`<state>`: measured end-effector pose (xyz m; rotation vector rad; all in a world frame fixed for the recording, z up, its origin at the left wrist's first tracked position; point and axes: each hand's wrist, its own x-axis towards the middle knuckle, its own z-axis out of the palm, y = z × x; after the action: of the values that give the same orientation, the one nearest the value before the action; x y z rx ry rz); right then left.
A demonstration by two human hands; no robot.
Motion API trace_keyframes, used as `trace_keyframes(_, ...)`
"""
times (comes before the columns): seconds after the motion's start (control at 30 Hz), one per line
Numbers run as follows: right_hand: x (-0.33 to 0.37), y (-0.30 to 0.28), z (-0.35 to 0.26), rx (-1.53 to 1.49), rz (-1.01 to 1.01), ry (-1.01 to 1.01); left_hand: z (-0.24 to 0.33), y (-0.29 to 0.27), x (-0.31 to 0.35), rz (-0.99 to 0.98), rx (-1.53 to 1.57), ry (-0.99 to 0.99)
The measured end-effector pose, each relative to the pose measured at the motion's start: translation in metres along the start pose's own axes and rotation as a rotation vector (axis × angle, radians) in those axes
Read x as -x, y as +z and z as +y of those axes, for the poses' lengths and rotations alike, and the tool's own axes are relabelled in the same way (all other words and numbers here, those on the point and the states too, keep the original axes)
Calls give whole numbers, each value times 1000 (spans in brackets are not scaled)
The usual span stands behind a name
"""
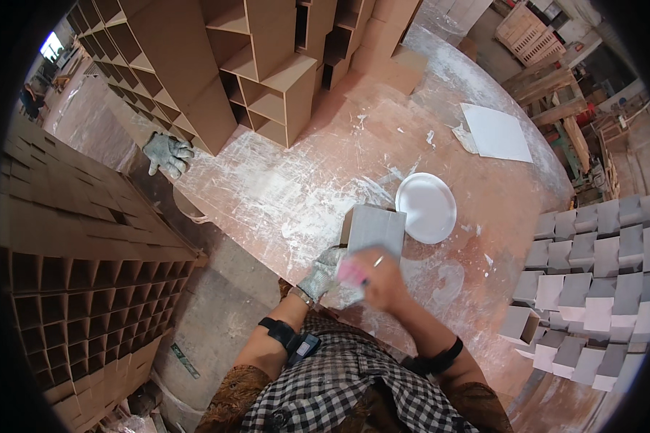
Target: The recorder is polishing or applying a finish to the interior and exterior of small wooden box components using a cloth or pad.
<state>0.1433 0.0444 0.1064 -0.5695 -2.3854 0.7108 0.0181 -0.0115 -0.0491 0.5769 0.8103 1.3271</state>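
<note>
One gloved left hand [321, 277] touches a grey box [378, 229], whether its fingers grip I cannot tell; the bare right hand [385, 283] pinches a blurred pink pad [350, 273] between fingers.

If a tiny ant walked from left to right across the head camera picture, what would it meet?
Loose grey fabric glove → left hand in a grey fabric glove → round white plastic-looking dish → stacked grey-and-white rectangular boxes.
</note>
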Motion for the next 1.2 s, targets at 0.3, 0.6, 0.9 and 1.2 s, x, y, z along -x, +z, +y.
trace_keyframes(0.3, -47, -17, 85, 170, 49, 40, 13, 5, 2, -90, -410, 110)
trace_keyframes(0.6, 58, -12, -6, -128, -195, 168, 29, 16, 9, -25, -517, 33)
trace_keyframes(0.9, 111, -48, 6, -940, 498, 694, 67, 44, 9, -147, -1256, 166)
trace_keyframes(1.2, 124, -61, 9, -1267, 720, 666, 118, 53, 45, -365, -2039, 834)
